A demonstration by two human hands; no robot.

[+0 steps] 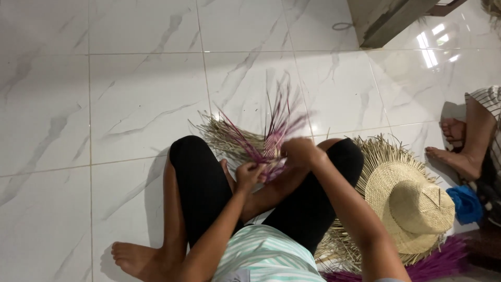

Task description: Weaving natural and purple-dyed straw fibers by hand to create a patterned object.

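White marble-tile floor (104,104). Both hands, left hand (249,175) and right hand (300,151), closed on purple-and-tan weave (269,146). Right of hands: unfinished straw hat (409,201), blue cloth (466,204), another person's feet (454,156).

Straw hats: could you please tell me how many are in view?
1: the straw hat lies on the floor beside the person's right knee, its brim edge unfinished. Others may sit out of frame.

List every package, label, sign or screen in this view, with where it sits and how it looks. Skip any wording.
None of these shows. The left hand and right hand hold a purple and tan straw weaving over the lap; an unfinished straw hat lies on the white marble-pattern floor to the right.
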